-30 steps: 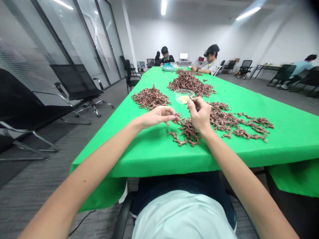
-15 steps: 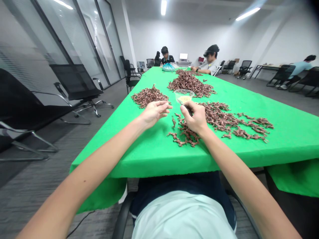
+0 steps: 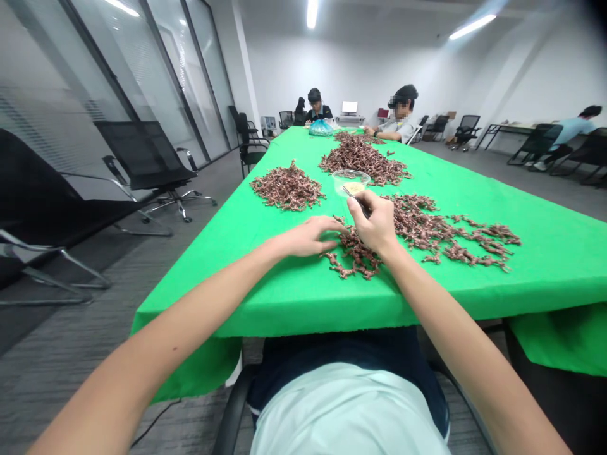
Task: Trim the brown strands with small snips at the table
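My left hand [image 3: 315, 236] is low over the table at the left edge of the near pile of small copper-brown figure-like pieces [image 3: 355, 249]. Its thumb and fingers are apart, and the fingertips touch or hover over the pieces. Above that pile, my right hand [image 3: 377, 222] is closed around a slim tool [image 3: 351, 194] with a dark handle and a thin metal tip; its exact kind is unclear. The tip points up and left, in front of a clear plastic bowl [image 3: 337, 181] with pale yellowish contents.
A separate brown pile [image 3: 288, 188] lies to the left, a larger one [image 3: 363, 161] behind the bowl, and scattered pieces [image 3: 474, 246] to the right. All rest on a green cloth [image 3: 284, 303]. A blue-tinted bag [image 3: 320, 127] and two people [image 3: 403, 126] are at the far end.
My left hand has come down and toward me, from raised beside the left pile to the near pieces. A piece that lay apart there is now hidden or gone. My right hand has barely moved.
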A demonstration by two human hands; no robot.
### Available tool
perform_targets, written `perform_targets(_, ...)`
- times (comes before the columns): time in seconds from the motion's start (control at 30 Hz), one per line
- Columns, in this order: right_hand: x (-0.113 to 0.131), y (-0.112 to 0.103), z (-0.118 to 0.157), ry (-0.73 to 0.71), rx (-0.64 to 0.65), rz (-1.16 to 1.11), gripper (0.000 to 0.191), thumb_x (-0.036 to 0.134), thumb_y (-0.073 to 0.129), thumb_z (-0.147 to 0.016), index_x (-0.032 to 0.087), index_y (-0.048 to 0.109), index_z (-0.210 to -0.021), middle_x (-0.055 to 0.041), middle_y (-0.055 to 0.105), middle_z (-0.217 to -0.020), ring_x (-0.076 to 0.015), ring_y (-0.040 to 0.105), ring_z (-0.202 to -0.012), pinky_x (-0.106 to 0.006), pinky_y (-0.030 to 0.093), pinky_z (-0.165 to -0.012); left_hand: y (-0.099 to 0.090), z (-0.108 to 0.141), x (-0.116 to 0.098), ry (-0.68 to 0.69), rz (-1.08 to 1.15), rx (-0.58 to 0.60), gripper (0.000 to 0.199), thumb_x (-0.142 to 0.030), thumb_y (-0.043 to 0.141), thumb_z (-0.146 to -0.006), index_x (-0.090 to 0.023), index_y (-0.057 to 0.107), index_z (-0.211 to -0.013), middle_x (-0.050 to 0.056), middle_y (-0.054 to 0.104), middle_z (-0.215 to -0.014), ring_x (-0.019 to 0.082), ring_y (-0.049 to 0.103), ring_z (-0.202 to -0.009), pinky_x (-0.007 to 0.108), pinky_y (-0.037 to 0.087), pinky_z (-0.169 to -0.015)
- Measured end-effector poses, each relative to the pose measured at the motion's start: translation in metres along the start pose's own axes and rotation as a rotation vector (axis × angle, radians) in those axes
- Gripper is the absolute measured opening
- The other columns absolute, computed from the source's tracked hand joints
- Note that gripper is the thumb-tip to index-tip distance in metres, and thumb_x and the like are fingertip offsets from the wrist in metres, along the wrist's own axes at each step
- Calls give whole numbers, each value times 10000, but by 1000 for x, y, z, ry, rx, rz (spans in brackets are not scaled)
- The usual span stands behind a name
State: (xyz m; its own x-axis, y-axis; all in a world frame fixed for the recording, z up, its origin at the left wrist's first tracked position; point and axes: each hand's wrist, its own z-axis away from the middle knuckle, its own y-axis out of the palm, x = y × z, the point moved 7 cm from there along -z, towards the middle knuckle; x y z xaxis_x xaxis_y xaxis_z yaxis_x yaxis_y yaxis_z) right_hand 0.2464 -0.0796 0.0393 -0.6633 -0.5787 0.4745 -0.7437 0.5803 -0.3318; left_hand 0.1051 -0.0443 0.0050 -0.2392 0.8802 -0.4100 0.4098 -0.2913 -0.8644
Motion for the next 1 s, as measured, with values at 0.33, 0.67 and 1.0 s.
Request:
perform_targets(0.33, -2, 1, 0, -2, 6, -5, 314, 448, 562, -949, 202, 619, -762, 5, 591, -639, -131, 484, -576, -300, 350, -610, 2, -4, 7, 33, -64, -14, 145, -321, 696, -912, -207, 729, -996, 78, 704, -1056, 230, 624, -1013, 377, 439, -940)
perform_targets(0.67, 0, 1, 0, 0, 16, 1, 322, 460, 563, -945, 205, 616, -756, 2, 599, -647, -136, 490, -581, -305, 357, -611, 1, -3, 4, -32, -80, 7, 108, -296, 686, -889, -193, 665, -914, 45, 696, -923, 202, 611, -870, 335, 431, -819)
perform_targets(1.0, 2, 1, 1, 2, 21, -14, 316, 456, 563, -943, 205, 611, -757, 1, 590, -648, -136, 481, -583, -306, 350, -613, -4, -1, 11, -44, -76, -75, 210, -242, 631, -935, -188, 715, -1120, 84, 712, -1056, 213, 656, -954, 356, 488, -902)
